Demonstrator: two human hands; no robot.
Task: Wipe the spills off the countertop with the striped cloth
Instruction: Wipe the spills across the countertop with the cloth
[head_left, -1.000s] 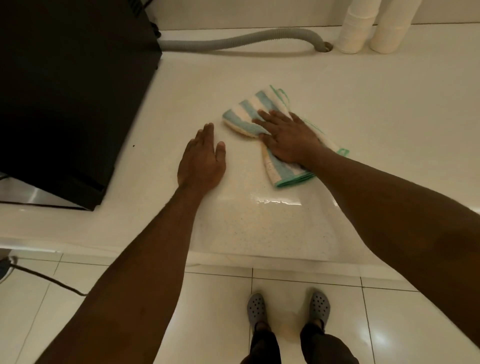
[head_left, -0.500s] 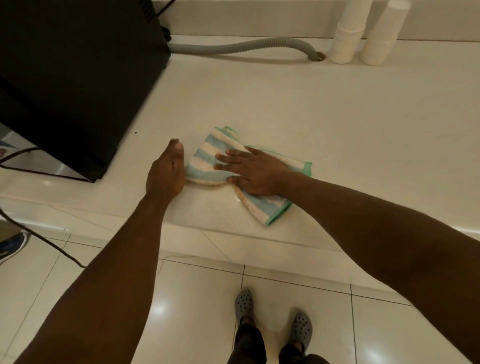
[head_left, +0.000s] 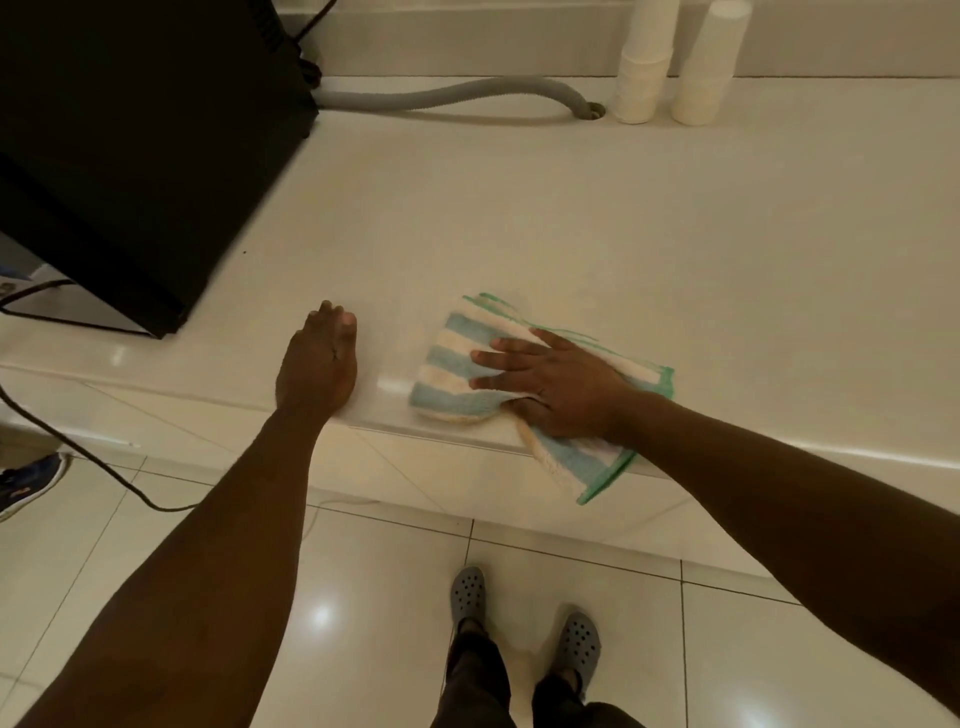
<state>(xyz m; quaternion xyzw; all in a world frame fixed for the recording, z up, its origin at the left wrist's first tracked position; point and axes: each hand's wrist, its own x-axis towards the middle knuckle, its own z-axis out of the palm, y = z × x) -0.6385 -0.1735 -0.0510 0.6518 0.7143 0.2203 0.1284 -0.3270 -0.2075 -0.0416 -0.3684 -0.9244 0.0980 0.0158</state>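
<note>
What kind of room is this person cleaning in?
Probably a pantry or drinks corner, though I can't be sure. Two stacks of white paper cups stand by the wall, a grey ribbed hose drains into the pale glossy countertop, and a big black appliance sits beside it.

I see a cloth striped blue and cream with green edging, a cream countertop, a black appliance, a grey hose and white cups.
</note>
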